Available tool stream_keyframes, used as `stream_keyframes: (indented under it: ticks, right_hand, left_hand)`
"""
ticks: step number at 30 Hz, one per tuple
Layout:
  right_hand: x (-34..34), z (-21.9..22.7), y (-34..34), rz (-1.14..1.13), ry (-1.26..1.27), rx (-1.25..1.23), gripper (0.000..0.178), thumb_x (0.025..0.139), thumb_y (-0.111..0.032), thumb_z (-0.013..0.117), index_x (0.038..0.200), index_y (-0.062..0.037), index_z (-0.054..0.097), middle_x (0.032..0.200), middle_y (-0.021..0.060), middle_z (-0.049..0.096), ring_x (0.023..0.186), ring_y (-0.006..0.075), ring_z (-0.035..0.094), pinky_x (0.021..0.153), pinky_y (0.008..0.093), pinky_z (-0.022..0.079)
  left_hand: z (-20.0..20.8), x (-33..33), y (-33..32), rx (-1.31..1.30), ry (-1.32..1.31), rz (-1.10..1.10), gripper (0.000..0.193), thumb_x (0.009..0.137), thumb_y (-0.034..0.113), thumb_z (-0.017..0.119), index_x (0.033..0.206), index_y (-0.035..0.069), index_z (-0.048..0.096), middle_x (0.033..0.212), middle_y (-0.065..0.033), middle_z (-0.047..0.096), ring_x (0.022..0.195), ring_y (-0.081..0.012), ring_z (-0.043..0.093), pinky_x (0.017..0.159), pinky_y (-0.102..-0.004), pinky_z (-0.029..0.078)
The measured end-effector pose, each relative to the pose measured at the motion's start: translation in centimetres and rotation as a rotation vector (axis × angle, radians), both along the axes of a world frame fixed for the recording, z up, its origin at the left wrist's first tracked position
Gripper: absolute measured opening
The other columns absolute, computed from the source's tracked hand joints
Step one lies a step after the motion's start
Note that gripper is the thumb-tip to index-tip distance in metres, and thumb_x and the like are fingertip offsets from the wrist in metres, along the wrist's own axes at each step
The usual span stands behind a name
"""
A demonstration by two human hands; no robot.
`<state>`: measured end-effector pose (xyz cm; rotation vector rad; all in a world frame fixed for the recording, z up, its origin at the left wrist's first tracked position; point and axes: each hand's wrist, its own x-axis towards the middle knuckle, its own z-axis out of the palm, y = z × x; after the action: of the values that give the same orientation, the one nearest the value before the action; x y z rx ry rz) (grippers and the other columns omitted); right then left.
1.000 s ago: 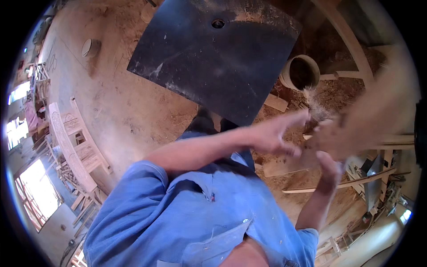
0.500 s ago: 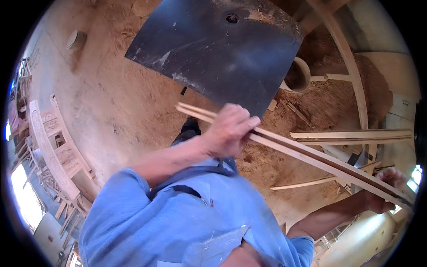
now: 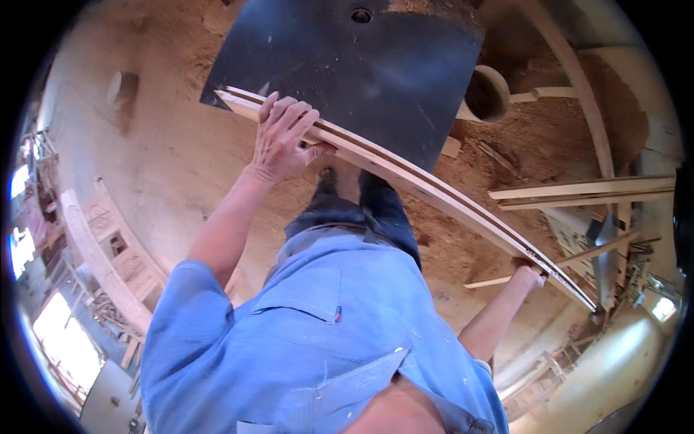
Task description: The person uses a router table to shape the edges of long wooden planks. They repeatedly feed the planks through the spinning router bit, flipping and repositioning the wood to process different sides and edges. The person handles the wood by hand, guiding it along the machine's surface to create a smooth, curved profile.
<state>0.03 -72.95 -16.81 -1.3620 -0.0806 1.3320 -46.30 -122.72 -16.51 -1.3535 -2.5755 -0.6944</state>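
Observation:
A long pale wooden strip [image 3: 426, 186] with a dark groove along its face runs from the dark flat tabletop [image 3: 347, 69] down to the right. My left hand [image 3: 283, 137] grips it near its left end, with fingers over the far side and the thumb stretched along the near side. Toward the right end, my right hand [image 3: 531, 273] holds the strip from beneath, its fingers partly hidden. The left end overlaps the tabletop's near edge; whether it rests there I cannot tell. A round hole [image 3: 361, 15] shows in the tabletop.
Right of the tabletop stands a round open pipe [image 3: 488, 94] amid brown sawdust. Grooved wooden strips [image 3: 578, 192] lie at the right, and a long curved beam [image 3: 578, 79] rises behind. A carved wooden frame [image 3: 108, 253] stands on the left.
My left hand has moved left and away from me, bringing the strip's left end over the tabletop's edge. My right hand has come inward from the far right, and the groove now faces up more.

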Motion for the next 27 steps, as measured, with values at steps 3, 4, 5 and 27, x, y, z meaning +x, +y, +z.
stream_keyframes:
  ticks: [3, 4, 5, 27]
  right_hand:
    - [0.3, -5.6, -0.4, -0.008, -0.222, -0.178, 0.041, 0.090, -0.052, 0.052, 0.100, -0.0187, 0.072, 0.106, 0.0025, 0.071, 0.099, 0.0248, 0.066, 0.091, 0.0467, 0.054]
    - [4.4, -8.6, 1.7, -0.055, -0.304, -0.226, 0.041, 0.090, -0.054, 0.052, 0.092, -0.0183, 0.072, 0.098, 0.0013, 0.072, 0.095, 0.0226, 0.067, 0.089, 0.0452, 0.055]
    - [4.7, -10.4, 1.4, -0.117, -0.257, -0.278, 0.042, 0.090, -0.055, 0.051, 0.091, -0.0178, 0.071, 0.098, 0.0012, 0.072, 0.095, 0.0228, 0.067, 0.088, 0.0453, 0.055]
    - [10.7, -12.3, -16.1, -0.359, -0.417, -0.695, 0.054, 0.086, -0.046, 0.054, 0.129, -0.0147, 0.059, 0.130, 0.0080, 0.061, 0.124, 0.0285, 0.054, 0.105, 0.0517, 0.045]
  left_hand:
    - [-2.2, -3.5, 0.0, 0.085, 0.147, 0.177, 0.056, 0.089, 0.046, 0.068, 0.126, 0.004, 0.061, 0.140, -0.0151, 0.054, 0.134, -0.0312, 0.044, 0.115, -0.0491, 0.026]
    - [-3.2, -4.8, 1.1, 0.071, 0.159, 0.286, 0.052, 0.098, 0.036, 0.057, 0.134, -0.001, 0.055, 0.152, -0.0197, 0.041, 0.142, -0.0349, 0.034, 0.117, -0.0491, 0.024]
    - [-4.4, -5.8, 1.2, 0.050, 0.118, 0.400, 0.052, 0.099, 0.034, 0.055, 0.135, -0.003, 0.054, 0.152, -0.0201, 0.041, 0.142, -0.0352, 0.034, 0.117, -0.0484, 0.024]
    - [-11.0, -14.9, 15.6, 0.046, -0.043, 0.550, 0.047, 0.084, 0.002, 0.052, 0.131, 0.000, 0.052, 0.110, -0.0153, 0.057, 0.109, -0.0342, 0.045, 0.101, -0.0438, 0.034]
